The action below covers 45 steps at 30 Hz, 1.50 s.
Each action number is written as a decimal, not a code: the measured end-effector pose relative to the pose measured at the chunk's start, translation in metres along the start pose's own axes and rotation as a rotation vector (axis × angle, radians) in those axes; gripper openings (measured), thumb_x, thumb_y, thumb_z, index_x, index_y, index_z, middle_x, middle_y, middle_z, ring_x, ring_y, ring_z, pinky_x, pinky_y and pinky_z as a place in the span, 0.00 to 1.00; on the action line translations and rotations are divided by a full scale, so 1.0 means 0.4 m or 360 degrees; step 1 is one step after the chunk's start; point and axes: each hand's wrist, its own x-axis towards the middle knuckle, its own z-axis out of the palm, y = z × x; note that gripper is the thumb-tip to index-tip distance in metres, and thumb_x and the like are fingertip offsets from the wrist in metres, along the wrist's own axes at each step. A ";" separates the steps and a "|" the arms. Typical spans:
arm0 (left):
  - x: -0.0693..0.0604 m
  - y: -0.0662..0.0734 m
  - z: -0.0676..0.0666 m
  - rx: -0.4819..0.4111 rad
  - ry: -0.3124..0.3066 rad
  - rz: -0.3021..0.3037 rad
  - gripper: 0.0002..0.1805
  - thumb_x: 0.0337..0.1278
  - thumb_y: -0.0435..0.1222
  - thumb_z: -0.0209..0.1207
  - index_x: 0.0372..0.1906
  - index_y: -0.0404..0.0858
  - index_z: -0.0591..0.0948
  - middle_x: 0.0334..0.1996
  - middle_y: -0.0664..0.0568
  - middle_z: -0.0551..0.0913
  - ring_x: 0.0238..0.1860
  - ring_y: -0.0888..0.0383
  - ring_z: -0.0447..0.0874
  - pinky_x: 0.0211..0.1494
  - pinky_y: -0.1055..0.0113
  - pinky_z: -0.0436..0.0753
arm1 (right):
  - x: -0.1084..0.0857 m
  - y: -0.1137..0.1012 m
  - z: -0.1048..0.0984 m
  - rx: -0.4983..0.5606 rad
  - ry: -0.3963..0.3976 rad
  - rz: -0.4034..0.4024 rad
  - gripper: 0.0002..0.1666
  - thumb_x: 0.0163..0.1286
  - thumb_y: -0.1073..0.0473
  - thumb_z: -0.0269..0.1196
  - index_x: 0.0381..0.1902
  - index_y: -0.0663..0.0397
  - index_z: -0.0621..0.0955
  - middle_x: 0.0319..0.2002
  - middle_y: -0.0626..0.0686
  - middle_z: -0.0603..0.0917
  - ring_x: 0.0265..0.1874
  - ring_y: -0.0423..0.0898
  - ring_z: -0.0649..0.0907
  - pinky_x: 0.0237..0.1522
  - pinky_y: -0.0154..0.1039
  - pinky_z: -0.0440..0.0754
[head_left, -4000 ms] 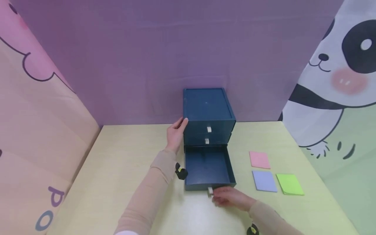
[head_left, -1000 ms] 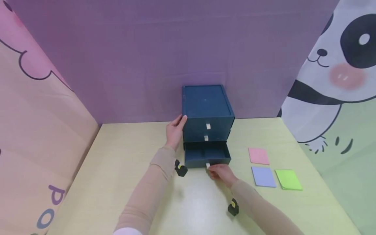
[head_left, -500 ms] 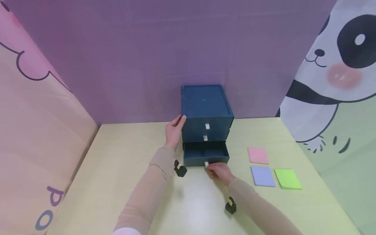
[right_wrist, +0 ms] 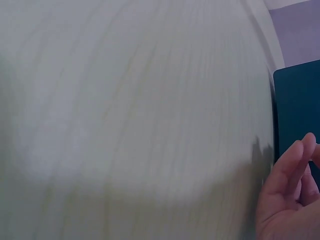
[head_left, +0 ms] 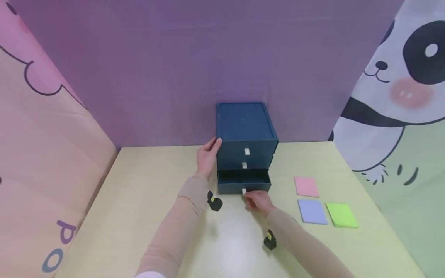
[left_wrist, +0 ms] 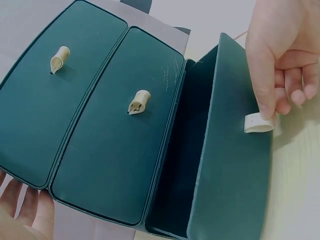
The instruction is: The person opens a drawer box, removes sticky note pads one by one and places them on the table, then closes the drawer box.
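A dark blue drawer cabinet [head_left: 246,121] stands at the back of the table, with two upper drawers shut. Its bottom drawer [head_left: 231,189] sticks out part of the way, and the inside that shows is dark. My left hand [head_left: 206,156] rests on the cabinet's left side, fingers along the wall and thumb by the front edge. At the bottom drawer's front, my right hand [head_left: 259,201] pinches the small white pull tab [left_wrist: 257,123], other fingers loosely curled below. The right wrist view catches only part of this hand beside the cabinet.
Right of the cabinet lie three sticky note pads: pink [head_left: 306,187], blue [head_left: 312,211] and green [head_left: 342,215]. A purple backdrop [head_left: 167,77] rises right behind the cabinet. Printed cloths flank the pale wooden table [head_left: 146,185].
The bottom drawer has slid from far out to mostly in, my right hand travelling forward with its tab. Over the last half second it moved slightly further in. My left hand stayed put.
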 end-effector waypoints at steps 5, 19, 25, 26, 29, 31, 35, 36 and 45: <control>-0.001 -0.001 0.002 0.0010 0.0002 -0.0026 0.30 0.57 0.54 0.60 0.62 0.46 0.75 0.64 0.54 0.73 0.66 0.56 0.69 0.67 0.60 0.70 | 0.008 -0.006 0.003 0.0016 0.0024 -0.0021 0.11 0.64 0.65 0.60 0.40 0.72 0.79 0.21 0.50 0.78 0.19 0.41 0.76 0.26 0.31 0.78; -0.001 -0.002 0.009 0.0027 -0.0002 -0.0036 0.30 0.57 0.55 0.59 0.63 0.47 0.75 0.64 0.54 0.73 0.66 0.56 0.68 0.68 0.60 0.70 | 0.046 -0.027 0.000 0.0112 0.0122 0.0044 0.12 0.63 0.65 0.60 0.42 0.70 0.79 0.22 0.51 0.78 0.19 0.42 0.76 0.25 0.31 0.77; -0.003 -0.005 0.008 0.0018 -0.0009 -0.0021 0.31 0.57 0.54 0.59 0.64 0.46 0.74 0.65 0.54 0.72 0.67 0.56 0.67 0.67 0.60 0.70 | 0.059 -0.030 0.008 0.0132 0.0150 0.0039 0.09 0.63 0.66 0.60 0.38 0.68 0.79 0.20 0.49 0.76 0.17 0.42 0.74 0.22 0.31 0.73; -0.003 -0.006 0.007 0.0013 -0.0008 -0.0018 0.31 0.57 0.54 0.59 0.64 0.46 0.74 0.65 0.54 0.72 0.67 0.56 0.67 0.67 0.60 0.70 | 0.062 -0.031 0.010 0.0141 0.0150 0.0036 0.08 0.63 0.66 0.60 0.36 0.68 0.79 0.19 0.49 0.76 0.16 0.41 0.73 0.21 0.31 0.72; -0.002 -0.009 0.004 -0.0006 -0.0006 -0.0001 0.31 0.57 0.54 0.59 0.64 0.45 0.73 0.65 0.54 0.71 0.67 0.56 0.66 0.67 0.61 0.70 | 0.069 -0.032 0.017 0.0159 0.0167 0.0025 0.05 0.62 0.67 0.60 0.32 0.66 0.79 0.18 0.48 0.74 0.14 0.41 0.72 0.19 0.31 0.70; -0.001 -0.011 0.002 -0.0021 -0.0006 0.0007 0.31 0.58 0.53 0.60 0.64 0.44 0.73 0.66 0.54 0.71 0.68 0.56 0.65 0.68 0.62 0.69 | 0.075 -0.033 0.021 0.0153 0.0185 0.0017 0.04 0.62 0.67 0.60 0.30 0.65 0.79 0.17 0.48 0.74 0.14 0.41 0.72 0.18 0.31 0.70; -0.001 -0.012 0.001 -0.0030 0.0000 0.0014 0.31 0.58 0.53 0.59 0.64 0.44 0.73 0.66 0.53 0.70 0.69 0.56 0.64 0.68 0.63 0.68 | 0.084 -0.037 0.026 0.0142 0.0212 0.0007 0.05 0.61 0.67 0.60 0.27 0.64 0.78 0.15 0.46 0.73 0.13 0.39 0.71 0.18 0.31 0.70; -0.001 -0.012 0.001 -0.0030 0.0002 0.0015 0.31 0.58 0.52 0.60 0.64 0.44 0.73 0.66 0.53 0.71 0.69 0.56 0.64 0.68 0.63 0.68 | 0.085 -0.038 0.027 0.0144 0.0212 0.0009 0.05 0.61 0.67 0.60 0.26 0.64 0.78 0.15 0.46 0.73 0.13 0.39 0.71 0.18 0.30 0.70; -0.002 -0.007 0.000 -0.0036 -0.0026 -0.0006 0.32 0.59 0.53 0.59 0.65 0.44 0.72 0.66 0.54 0.70 0.69 0.56 0.63 0.69 0.62 0.67 | 0.098 -0.048 0.029 0.0158 0.0224 0.0030 0.03 0.61 0.67 0.59 0.27 0.62 0.77 0.16 0.47 0.73 0.14 0.39 0.72 0.18 0.30 0.70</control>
